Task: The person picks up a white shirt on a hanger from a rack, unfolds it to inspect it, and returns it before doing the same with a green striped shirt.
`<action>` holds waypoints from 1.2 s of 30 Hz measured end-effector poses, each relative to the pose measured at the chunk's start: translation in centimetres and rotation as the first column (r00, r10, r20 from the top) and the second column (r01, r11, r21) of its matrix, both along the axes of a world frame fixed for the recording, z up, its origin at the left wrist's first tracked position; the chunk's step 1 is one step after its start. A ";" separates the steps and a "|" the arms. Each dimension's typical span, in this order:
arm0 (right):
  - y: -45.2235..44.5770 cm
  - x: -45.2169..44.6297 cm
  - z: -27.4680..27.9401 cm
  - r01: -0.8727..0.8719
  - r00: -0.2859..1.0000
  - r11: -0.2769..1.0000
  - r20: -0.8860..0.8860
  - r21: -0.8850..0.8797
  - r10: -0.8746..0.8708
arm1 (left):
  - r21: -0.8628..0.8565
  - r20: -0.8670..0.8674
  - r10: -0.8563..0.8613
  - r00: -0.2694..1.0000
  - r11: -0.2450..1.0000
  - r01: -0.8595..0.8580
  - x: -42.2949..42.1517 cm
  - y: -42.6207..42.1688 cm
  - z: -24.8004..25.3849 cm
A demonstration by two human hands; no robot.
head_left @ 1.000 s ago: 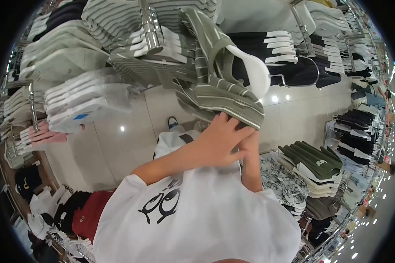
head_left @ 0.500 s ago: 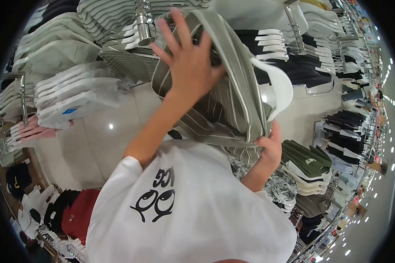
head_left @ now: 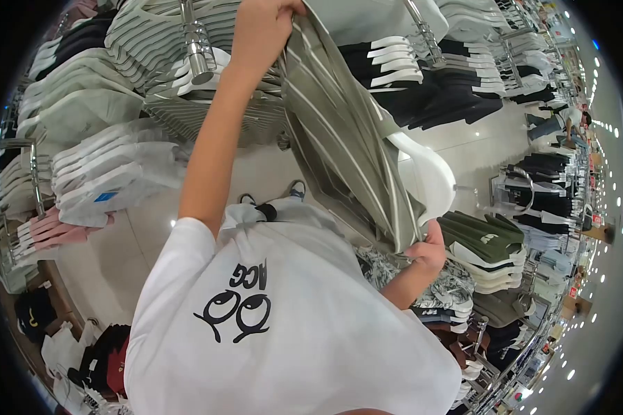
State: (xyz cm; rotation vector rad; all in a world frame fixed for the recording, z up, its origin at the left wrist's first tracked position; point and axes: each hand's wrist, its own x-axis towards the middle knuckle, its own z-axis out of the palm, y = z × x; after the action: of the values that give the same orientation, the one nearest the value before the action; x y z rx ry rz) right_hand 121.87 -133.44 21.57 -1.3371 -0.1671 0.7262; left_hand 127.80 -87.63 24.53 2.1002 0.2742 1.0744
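Note:
An olive shirt (head_left: 339,131) with thin white stripes is stretched out in front of my chest. At the top, my left hand (head_left: 266,24) is closed on one edge of it, the arm extended. My right hand (head_left: 428,252) pinches the lower corner of the shirt, close to one end of a white hanger (head_left: 432,180). The hanger sticks out from the shirt's right side, its metal hook pointing right. Part of the hanger is hidden inside the cloth.
Striped shirts (head_left: 166,41) hang on a metal rail (head_left: 197,52) ahead. White shirts (head_left: 111,166) hang at left, black garments (head_left: 436,90) ahead to the right, green shirts (head_left: 481,238) beside my right hand. Another person (head_left: 567,121) is far off at the right.
My left hand was spread inside the shirt; it has moved up and away and closed on the edge. The shirt is now pulled longer and flatter. My right hand has moved slightly down.

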 end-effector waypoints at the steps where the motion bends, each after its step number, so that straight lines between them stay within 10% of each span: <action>1: 0.3 -0.7 -0.1 0.064 0.998 0.998 0.002 -0.004 -0.064 | 0.045 0.102 -0.002 0.995 0.999 -0.003 0.8 0.1 0.1; 4: -0.6 -0.1 -1.0 -0.014 0.999 1.000 -0.038 0.016 0.015 | 0.118 -0.005 -0.053 0.999 0.992 0.054 5.4 3.7 -4.4; 8: -0.7 0.5 -1.4 0.062 0.995 0.998 -0.073 0.018 -0.061 | -0.193 -0.164 -0.600 0.783 0.798 0.571 7.2 2.5 -9.4; 9: -0.3 0.2 -1.4 0.177 0.978 0.976 -0.132 0.123 -0.161 | -0.337 -0.206 -0.753 0.625 0.654 0.677 6.2 2.3 -10.1; 12: -0.4 1.1 -2.7 0.276 0.956 0.898 -0.198 0.343 -0.218 | -0.980 0.076 -0.783 0.617 0.055 0.190 0.7 -2.0 -7.2; 14: 0.5 2.1 -3.0 0.098 0.983 0.748 -0.179 0.656 0.029 | -0.939 0.326 -0.690 0.646 -0.160 0.304 -1.5 -3.6 -6.1; 16: 1.0 2.1 -2.3 0.276 0.955 0.895 -0.206 0.349 -0.214 | -0.831 0.556 -0.540 0.632 -0.363 0.421 -3.0 -5.6 -4.7; 17: 1.4 2.2 -1.6 0.440 0.889 0.898 -0.146 0.006 -0.435 | -0.889 0.336 -0.614 0.714 0.042 0.455 -3.5 -6.6 -3.6; 18: 3.3 2.3 -1.1 0.360 0.932 0.933 -0.041 0.021 -0.359 | -0.788 0.110 -0.582 0.806 0.443 0.428 -3.5 -7.1 -2.9; 20: 7.3 2.8 0.0 0.337 0.935 0.940 0.140 -0.055 -0.327 | -0.759 0.179 -0.523 0.834 0.466 0.455 -2.8 -7.2 -3.6; 22: 10.7 2.8 1.2 0.401 0.890 0.766 0.412 -0.503 -0.195 | -0.702 0.135 -0.449 0.883 0.586 0.405 -3.1 -6.9 -3.7; 28: 11.1 3.7 -1.9 0.487 0.865 0.856 0.233 -0.172 -0.445 | -0.467 -0.246 -0.255 0.935 0.876 0.117 -3.6 -4.6 -3.6; 31: 12.2 3.3 -1.9 0.459 0.874 0.886 0.211 -0.064 -0.437 | 0.160 0.167 0.338 0.926 0.918 -0.364 -5.1 -7.1 -4.2; 36: 13.8 3.1 -0.9 0.475 0.862 0.880 0.190 0.024 -0.470 | 0.073 0.169 -0.421 0.891 0.907 0.415 -9.8 -14.3 -6.7</action>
State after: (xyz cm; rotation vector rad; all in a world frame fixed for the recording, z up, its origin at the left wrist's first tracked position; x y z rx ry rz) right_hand 125.00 -119.61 20.68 -1.3975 0.0225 0.1823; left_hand 117.96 -101.96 17.82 1.9509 -0.2809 0.9990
